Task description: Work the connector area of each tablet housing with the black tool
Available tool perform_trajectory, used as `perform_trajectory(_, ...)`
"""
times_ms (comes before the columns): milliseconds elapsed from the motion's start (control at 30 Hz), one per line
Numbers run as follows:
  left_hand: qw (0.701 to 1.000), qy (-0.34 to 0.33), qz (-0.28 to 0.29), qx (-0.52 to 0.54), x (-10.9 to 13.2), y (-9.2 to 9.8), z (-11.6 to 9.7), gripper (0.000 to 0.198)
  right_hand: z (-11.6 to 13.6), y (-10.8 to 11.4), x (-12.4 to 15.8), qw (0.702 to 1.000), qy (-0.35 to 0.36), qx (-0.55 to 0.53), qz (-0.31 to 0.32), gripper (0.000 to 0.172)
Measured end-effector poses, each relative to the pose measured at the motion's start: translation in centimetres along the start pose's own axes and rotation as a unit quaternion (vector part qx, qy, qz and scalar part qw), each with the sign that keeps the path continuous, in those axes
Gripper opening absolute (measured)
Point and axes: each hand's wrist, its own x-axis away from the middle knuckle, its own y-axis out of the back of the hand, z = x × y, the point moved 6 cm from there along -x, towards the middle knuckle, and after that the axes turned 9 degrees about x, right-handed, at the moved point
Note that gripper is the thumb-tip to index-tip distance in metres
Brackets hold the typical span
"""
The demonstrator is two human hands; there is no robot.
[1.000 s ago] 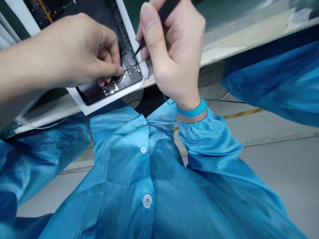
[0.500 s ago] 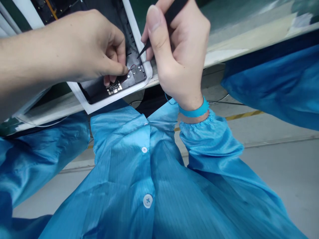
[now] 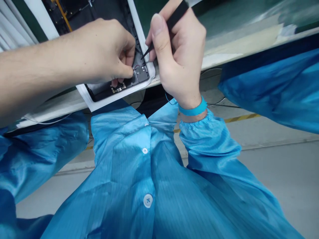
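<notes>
Right at the fingertips of the left hand [image 3: 104, 49], a hair-thin red wire [image 3: 136, 67], apparently pinched between thumb and bent forefinger, the grip half hidden by the knuckles. Just to the right of those fingers, the right hand [image 3: 179, 56], closed in a pen grip around slim black tweezers [image 3: 177, 15], the fine tip angled down just beside the wire; contact impossible to tell from this view. Directly under the left fingertips, a small dark circuit board [image 3: 119, 88] with pale components, and under the tweezer tip, a dark grey rectangular plate [image 3: 142, 73]. Beneath both hands, a flat black panel [image 3: 99, 94] inside a white border [image 3: 99, 101]. By all appearances, a light, limp and easily nicked wire, best taken close to its end with a soft pinch; the board likely stiff but fragile, safest held by its edges. On the right wrist, a blue wrist strap [image 3: 193, 111]. Below the hands, a pale tabletop edge [image 3: 54, 108] and shiny blue striped smock sleeves [image 3: 206, 141]. Farthest down, a grey floor [image 3: 279, 172] with a yellow stripe [image 3: 241, 117].
</notes>
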Motion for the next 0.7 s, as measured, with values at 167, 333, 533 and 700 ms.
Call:
perform_trajectory(167,0.998,-0.033,0.017,0.046,0.2,-0.2,0.6,0.015,-0.3,0.0,-0.2,0.998,0.029,0.008,-0.047,0.038)
perform_trajectory(333,0.98,-0.146,-0.108,0.082,3.4,-1.5,1.9,0.017,0.5,0.1,-0.5,0.996,0.078,-0.023,-0.032,0.042)
perform_trajectory(533,0.948,-0.227,-0.222,-0.022,6.0,-4.7,3.6,0.037,1.2,0.4,-0.7,0.988,0.105,0.103,0.048,0.032)
perform_trajectory(700,0.94,-0.247,-0.236,-0.025,5.7,-5.5,3.8,0.043,0.9,0.4,-0.9,0.979,0.12,0.133,0.099,0.036)
